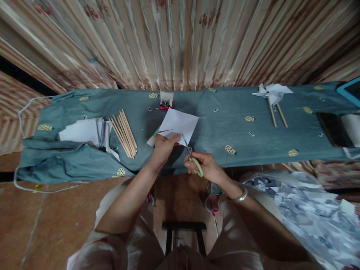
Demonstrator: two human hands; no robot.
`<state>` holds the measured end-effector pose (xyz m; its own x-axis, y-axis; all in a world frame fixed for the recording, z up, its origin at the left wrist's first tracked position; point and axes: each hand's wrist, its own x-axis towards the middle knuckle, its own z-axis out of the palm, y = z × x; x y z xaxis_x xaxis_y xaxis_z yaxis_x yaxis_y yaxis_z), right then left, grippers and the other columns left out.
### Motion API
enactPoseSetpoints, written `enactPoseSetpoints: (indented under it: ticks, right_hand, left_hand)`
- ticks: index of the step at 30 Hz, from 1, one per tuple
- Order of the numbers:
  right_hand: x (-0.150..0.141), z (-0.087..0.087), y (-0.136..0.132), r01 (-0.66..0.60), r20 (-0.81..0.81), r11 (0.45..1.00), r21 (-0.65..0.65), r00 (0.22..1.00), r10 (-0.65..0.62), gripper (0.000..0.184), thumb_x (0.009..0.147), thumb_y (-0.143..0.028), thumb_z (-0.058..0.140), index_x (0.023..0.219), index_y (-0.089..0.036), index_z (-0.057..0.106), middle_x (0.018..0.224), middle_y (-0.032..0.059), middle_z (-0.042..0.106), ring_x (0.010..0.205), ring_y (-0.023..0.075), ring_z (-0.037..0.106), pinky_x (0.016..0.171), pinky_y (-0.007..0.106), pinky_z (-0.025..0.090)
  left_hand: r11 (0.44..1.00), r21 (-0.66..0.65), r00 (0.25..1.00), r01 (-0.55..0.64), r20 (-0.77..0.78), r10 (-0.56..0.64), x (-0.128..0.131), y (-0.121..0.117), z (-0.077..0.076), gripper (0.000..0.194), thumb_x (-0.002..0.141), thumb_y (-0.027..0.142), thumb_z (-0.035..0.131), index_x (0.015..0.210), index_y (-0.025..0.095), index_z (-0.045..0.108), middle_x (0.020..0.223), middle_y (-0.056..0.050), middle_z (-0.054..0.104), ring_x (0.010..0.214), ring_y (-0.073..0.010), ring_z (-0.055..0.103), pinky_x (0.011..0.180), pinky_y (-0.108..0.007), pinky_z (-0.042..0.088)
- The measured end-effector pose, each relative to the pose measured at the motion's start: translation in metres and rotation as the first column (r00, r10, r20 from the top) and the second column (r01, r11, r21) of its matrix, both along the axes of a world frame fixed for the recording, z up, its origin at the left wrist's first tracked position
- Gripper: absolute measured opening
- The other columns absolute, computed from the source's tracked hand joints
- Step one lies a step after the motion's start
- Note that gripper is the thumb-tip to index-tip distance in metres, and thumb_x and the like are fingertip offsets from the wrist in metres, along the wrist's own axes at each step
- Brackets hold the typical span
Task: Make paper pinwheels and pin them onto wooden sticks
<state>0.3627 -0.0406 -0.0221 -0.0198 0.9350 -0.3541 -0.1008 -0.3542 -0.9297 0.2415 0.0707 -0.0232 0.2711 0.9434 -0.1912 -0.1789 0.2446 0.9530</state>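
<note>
Paper (180, 125), a thin, floppy white sheet, hangs just above the counter (253, 142); I judge it tears easily, so grip near the edge. My left hand (164, 146) pinches its lower corner. My right hand (204, 165) is closed around scissors (192, 159), blades meeting the sheet's lower edge.

We can't read the small red box (165, 104) contents; tablet (350, 91) cut by right edge; scissor (191, 155) blade tips hidden under paper (178, 123).
</note>
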Motion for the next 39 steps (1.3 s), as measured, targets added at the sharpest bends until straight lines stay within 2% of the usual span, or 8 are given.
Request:
enactPoseSetpoints:
  ticks: [11, 23, 30, 39]
  right_hand:
    - [0.002, -0.0026, -0.0007, -0.02, 0.023, 0.999, 0.048, 1.0, 0.019, 0.036, 0.071, -0.051, 0.077, 0.074, -0.017, 0.065, 0.055, -0.0031, 0.061, 0.049, 0.0077, 0.053, 0.047, 0.02, 0.042]
    - [0.0015, 0.0017, 0.0002, -0.008, 0.037, 1.0, 0.029, 0.999, 0.007, 0.038, 0.069, -0.053, 0.077, 0.073, -0.018, 0.064, 0.053, -0.0033, 0.06, 0.048, 0.0082, 0.053, 0.046, 0.02, 0.042]
    - [0.0018, 0.0018, 0.0007, -0.002, 0.041, 1.0, 0.016, 0.999, 0.001, 0.04, 0.067, -0.055, 0.078, 0.071, -0.018, 0.063, 0.052, -0.0035, 0.06, 0.048, 0.0081, 0.053, 0.047, 0.02, 0.041]
    - [0.0001, 0.0032, 0.0013, 0.015, 0.053, 1.0, -0.004, 0.999, -0.015, 0.041, 0.064, -0.055, 0.079, 0.07, -0.018, 0.063, 0.05, -0.0036, 0.059, 0.046, 0.0083, 0.052, 0.045, 0.021, 0.041]
  left_hand:
    - [1.0, -0.008, 1.0, 0.017, -0.005, -0.017, 0.0006, -0.0039, 0.0022, 0.025, 0.056, 0.031, 0.076, 0.074, 0.016, 0.068, 0.071, -0.002, 0.068, 0.06, -0.0151, 0.06, 0.053, -0.025, 0.05]
    - [0.999, -0.003, 0.999, 0.034, -0.003, -0.034, 0.0005, -0.0054, 0.0, 0.024, 0.057, 0.031, 0.076, 0.073, 0.015, 0.069, 0.073, -0.002, 0.069, 0.061, -0.0143, 0.06, 0.053, -0.024, 0.05]
    - [1.0, -0.014, 1.0, 0.023, 0.006, -0.023, 0.0015, -0.0065, 0.0015, 0.027, 0.056, 0.029, 0.076, 0.08, 0.017, 0.07, 0.077, -0.002, 0.071, 0.063, -0.0158, 0.062, 0.053, -0.025, 0.05]
    - [0.999, -0.031, 0.999, 0.028, 0.026, -0.027, 0.0014, -0.0066, 0.0024, 0.024, 0.056, 0.029, 0.077, 0.075, 0.015, 0.07, 0.076, -0.002, 0.07, 0.063, -0.015, 0.061, 0.054, -0.025, 0.051]
